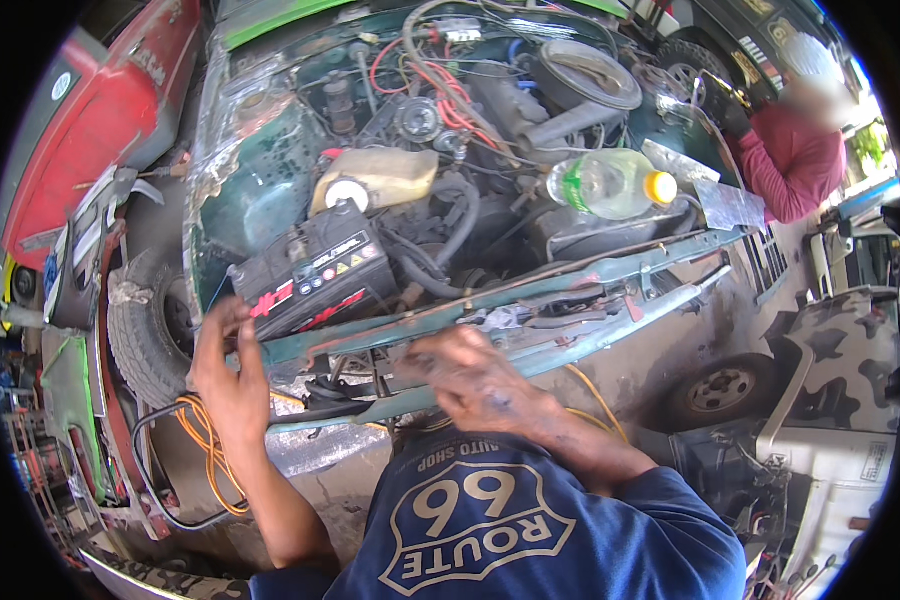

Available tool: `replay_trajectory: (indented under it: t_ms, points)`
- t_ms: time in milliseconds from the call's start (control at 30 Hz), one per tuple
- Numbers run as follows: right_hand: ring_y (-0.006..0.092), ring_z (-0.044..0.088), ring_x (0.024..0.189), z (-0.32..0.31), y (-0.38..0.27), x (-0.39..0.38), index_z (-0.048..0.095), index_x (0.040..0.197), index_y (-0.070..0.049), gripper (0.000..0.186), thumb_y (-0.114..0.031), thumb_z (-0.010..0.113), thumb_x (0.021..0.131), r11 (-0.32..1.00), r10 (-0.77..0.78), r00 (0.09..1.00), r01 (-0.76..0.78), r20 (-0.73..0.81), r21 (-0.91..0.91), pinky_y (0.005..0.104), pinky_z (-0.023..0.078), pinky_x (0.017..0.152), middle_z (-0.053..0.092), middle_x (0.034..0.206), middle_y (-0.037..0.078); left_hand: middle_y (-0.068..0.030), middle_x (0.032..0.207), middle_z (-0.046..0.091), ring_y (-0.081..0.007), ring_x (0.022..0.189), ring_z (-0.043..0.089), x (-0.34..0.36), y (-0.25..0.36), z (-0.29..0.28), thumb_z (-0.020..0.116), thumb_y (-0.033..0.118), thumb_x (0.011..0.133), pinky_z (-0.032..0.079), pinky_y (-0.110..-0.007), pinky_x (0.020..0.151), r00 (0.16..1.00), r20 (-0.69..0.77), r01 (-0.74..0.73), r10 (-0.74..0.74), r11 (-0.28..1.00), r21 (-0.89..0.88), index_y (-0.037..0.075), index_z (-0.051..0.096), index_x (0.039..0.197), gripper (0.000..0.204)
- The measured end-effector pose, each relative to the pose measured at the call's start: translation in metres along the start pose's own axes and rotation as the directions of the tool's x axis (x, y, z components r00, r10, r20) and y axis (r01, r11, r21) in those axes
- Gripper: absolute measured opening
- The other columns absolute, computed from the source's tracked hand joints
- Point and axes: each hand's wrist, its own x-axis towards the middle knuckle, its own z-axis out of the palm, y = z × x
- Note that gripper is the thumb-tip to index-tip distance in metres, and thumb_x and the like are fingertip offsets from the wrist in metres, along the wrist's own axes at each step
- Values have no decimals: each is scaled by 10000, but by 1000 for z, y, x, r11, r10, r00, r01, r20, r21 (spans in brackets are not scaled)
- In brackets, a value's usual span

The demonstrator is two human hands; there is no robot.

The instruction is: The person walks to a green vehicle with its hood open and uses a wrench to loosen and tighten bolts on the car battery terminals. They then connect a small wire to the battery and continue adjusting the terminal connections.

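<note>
My left hand (230, 370) is raised at the front left corner of the engine bay, fingers up and thumb apart, with nothing seen in it. Its fingertips are beside the lower corner of a black car battery (320, 265), which stands tilted in view. Whether they touch it I cannot tell. Over the green front crossmember (570, 283) hovers my right hand (485, 385), darkly smudged, its fingers blurred and pointing left. Behind the battery sits a yellowed plastic reservoir (390, 178) with a white cap. A clear bottle (610, 185) with a yellow cap lies on its side at the right.
A round air filter housing (585, 75), hoses and red cables fill the bay. An orange cable (205, 450) is coiled on the floor near a tyre (145, 325). Another person (795, 165) in a maroon top works at the far right. A camouflage-painted vehicle (850, 360) stands at right.
</note>
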Motion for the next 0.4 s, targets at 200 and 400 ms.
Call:
replay_trajectory:
  t_ms: [200,400]
  points:
    - [376,494,1349,-55,65,-43,505,1554,-60,694,-91,653,877,730,389,917,-369,-94,-576,603,364,1137,527,1465,190,-297,1265,678,-489,1194,632,87,-21,91,742,375,979,509,-528,1019,983,166,-13,-77,876,483,-26,613,1367,573]
    - [390,479,1398,-62,105,-71,535,1560,-204,816,-130,781,785,859,312,948,-249,71,-447,578,352,1175,521,1489,131,-304,1370,657,-472,1305,610,118,-89,110,857,388,859,464,-480,1128,952,269,16,-144,903,429,16,613,1408,707]
